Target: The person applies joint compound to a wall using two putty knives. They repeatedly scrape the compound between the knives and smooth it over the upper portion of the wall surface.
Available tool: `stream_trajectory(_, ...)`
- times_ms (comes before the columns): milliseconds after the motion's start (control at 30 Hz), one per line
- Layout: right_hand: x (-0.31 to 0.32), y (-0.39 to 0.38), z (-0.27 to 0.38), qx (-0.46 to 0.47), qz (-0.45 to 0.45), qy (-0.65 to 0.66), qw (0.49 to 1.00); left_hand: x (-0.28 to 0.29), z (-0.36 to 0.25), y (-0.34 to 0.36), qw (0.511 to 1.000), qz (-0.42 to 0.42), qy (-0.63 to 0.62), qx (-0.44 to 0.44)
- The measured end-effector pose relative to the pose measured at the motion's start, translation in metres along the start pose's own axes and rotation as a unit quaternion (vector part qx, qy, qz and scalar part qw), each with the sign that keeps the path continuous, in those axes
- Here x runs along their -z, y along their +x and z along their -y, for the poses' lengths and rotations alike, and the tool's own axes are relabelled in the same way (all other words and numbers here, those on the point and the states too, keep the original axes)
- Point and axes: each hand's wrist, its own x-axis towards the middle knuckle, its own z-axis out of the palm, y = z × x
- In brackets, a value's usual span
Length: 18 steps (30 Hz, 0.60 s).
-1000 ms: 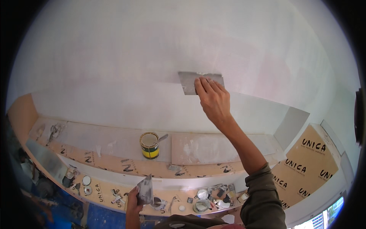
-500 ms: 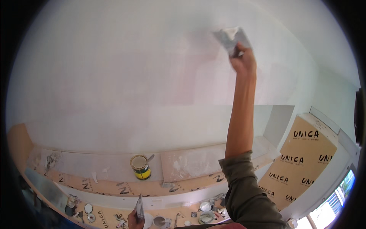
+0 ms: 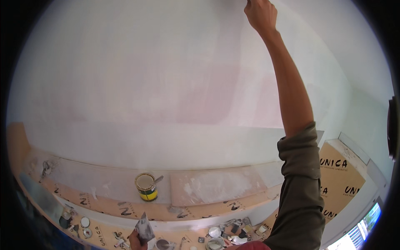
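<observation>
High on a white wall (image 3: 137,75), the person's right hand (image 3: 260,14) reaches to the very top of the frame, the arm stretched straight up and the olive sleeve (image 3: 300,183) pushed back to the elbow; whatever that hand's grip carries is cut off by the picture's edge, so it cannot be told whether the fingers are closed on anything. At the bottom of the frame the left hand (image 3: 134,241) is closed around the handle of a putty knife (image 3: 144,228), its grey blade smeared with filler and pointing upward, held low in front of the body and well apart from the wall. Below the wall runs a long surface (image 3: 104,200) covered in tan printed sheeting, and on it stands an open tin (image 3: 146,186) with a yellow and green band, a tool resting in it. Just right of the tin lies a flat board (image 3: 216,187) streaked with white filler. Near the lower edge, small round lids, cups and scraps (image 3: 225,233) are scattered along the front of the surface.
</observation>
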Motion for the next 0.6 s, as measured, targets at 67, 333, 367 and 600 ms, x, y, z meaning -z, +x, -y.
stream_trajectory(67, -0.01, 0.007, 0.003, 0.032, 0.06, -0.068, 0.995, 0.006, 0.002, 0.008, 1.0, -0.025, -0.003, 0.009)
stream_trajectory(333, 0.02, -0.045, 0.069, -0.048, 0.29, -0.148, 0.944, 0.0, 0.002, 0.007, 1.0, -0.003, 0.019, -0.014)
stream_trajectory(367, 0.013, -0.079, 0.06, 0.0, 0.176, -0.121, 0.977, -0.006, 0.004, 0.011, 1.0, 0.01, 0.02, -0.011)
stream_trajectory(600, 0.088, -0.153, 0.118, -0.047, 0.208, -0.039, 0.976, -0.033, -0.011, -0.007, 0.999, -0.013, 0.042, 0.016)
